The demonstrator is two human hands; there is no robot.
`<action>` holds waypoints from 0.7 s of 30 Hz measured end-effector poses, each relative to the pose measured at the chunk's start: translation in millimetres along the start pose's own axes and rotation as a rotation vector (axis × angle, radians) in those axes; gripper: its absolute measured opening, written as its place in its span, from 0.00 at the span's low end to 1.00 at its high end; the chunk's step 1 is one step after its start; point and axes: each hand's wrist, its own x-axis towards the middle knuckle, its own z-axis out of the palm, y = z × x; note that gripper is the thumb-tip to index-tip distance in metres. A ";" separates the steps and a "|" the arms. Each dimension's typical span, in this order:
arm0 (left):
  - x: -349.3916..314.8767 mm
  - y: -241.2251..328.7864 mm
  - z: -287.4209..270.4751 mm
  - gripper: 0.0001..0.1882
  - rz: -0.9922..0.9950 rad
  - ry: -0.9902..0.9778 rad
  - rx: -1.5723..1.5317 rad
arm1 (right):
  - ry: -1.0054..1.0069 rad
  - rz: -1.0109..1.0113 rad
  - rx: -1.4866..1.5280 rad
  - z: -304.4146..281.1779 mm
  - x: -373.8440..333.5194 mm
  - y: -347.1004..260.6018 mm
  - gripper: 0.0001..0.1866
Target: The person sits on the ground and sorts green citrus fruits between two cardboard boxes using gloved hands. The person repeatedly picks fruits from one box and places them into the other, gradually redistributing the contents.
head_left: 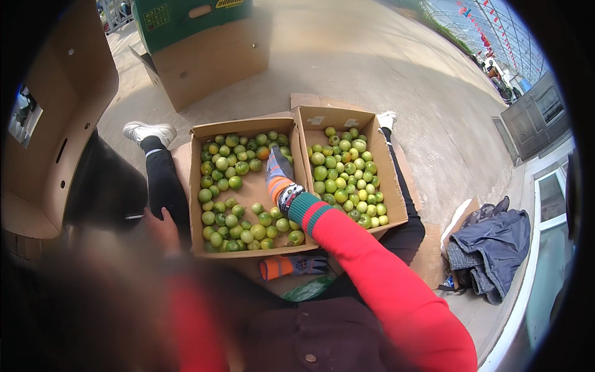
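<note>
My right hand [279, 167], in a grey and orange work glove, reaches into the left cardboard box [196, 186]. Its fingers look stretched out beside an orange-red tomato [263, 152], and I see nothing held in them. Green tomatoes [235, 182] lie around it, with bare cardboard showing in the middle. To the right, a second cardboard box [393, 183] holds more green tomatoes [341, 170]. My left hand [162, 229], bare and partly blurred, is by my left thigh, thumb and finger apart. A thin white stick-like thing [133, 217] shows near its fingertips; whether they touch is unclear.
A second orange and grey glove [291, 266] lies before the left box, near green plastic film [308, 289]. A tall carton [74, 118] stands at left, a green and brown carton [207, 62] ahead. Dark clothing [493, 248] is heaped at right by a door [536, 111].
</note>
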 end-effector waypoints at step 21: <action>20.2 -37.8 20.5 0.32 0.119 0.064 0.171 | 0.077 0.032 0.465 -30.1 -13.0 26.4 0.18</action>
